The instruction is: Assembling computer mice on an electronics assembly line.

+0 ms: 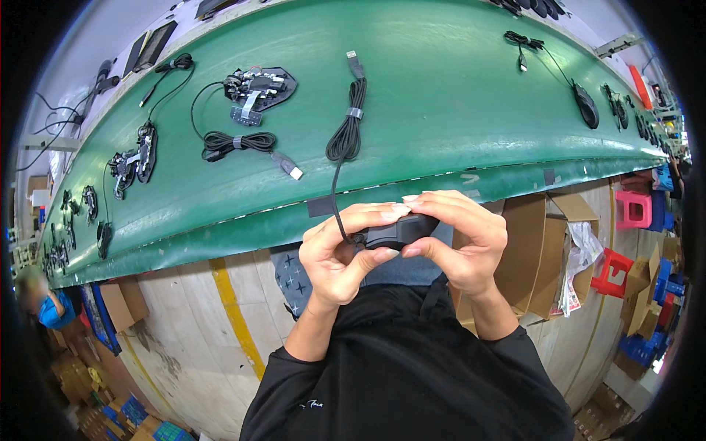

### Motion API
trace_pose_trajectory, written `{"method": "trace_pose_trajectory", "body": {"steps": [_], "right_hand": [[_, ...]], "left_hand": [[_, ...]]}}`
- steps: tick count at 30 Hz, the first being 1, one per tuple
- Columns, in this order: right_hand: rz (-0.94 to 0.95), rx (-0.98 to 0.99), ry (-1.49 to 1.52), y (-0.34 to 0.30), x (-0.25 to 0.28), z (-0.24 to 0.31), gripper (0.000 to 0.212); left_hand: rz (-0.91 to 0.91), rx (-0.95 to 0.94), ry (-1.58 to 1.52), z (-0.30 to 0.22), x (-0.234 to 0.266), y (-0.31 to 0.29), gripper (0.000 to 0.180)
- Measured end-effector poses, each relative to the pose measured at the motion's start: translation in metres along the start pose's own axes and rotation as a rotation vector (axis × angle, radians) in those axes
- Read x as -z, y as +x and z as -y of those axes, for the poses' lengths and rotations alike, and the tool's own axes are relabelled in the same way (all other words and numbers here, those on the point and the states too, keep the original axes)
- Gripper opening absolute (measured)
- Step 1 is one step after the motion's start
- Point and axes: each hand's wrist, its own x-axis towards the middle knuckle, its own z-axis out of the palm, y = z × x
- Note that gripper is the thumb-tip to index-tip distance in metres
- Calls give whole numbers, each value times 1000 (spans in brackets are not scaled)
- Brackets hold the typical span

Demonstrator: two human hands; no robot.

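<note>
Both hands hold a black computer mouse [401, 233] between fingertips and thumbs, just off the near edge of the green work surface. My left hand [340, 246] grips the end where the cable leaves; my right hand [463, 235] grips the other end. Fingers lie along the top side and thumbs press from below, hiding part of the shell. From the mouse a black cable runs up to a tied bundle [349, 131] on the green surface, its USB plug [354, 65] pointing away. Left of it lies an opened mouse [261, 90] with bare inner parts and its own bundled cable [239, 145].
The long green work surface [434, 88] curves across the view. More opened mice [136, 162] lie at left; a black mouse [585, 106] and others lie at right. Cardboard boxes [518, 253] stand right of me, beside red and pink stools [634, 209]. A person [55, 309] is far left.
</note>
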Motion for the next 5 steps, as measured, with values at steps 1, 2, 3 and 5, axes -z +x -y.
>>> {"method": "trace_pose_trajectory", "body": {"steps": [1, 2, 3, 5], "right_hand": [[-4, -2, -2, 0, -1, 0, 45], [-18, -2, -3, 0, -3, -3, 44], [-33, -1, -3, -1, -5, -6, 42], [-71, -34, 19, -4, -10, -11, 42]], "left_hand": [[4, 2, -2, -2, 1, 0, 33], [-2, 27, 32, -3, 1, 1, 33], [-7, 52, 66, -4, 1, 1, 33], [-30, 74, 49, 1, 2, 1, 33]]}}
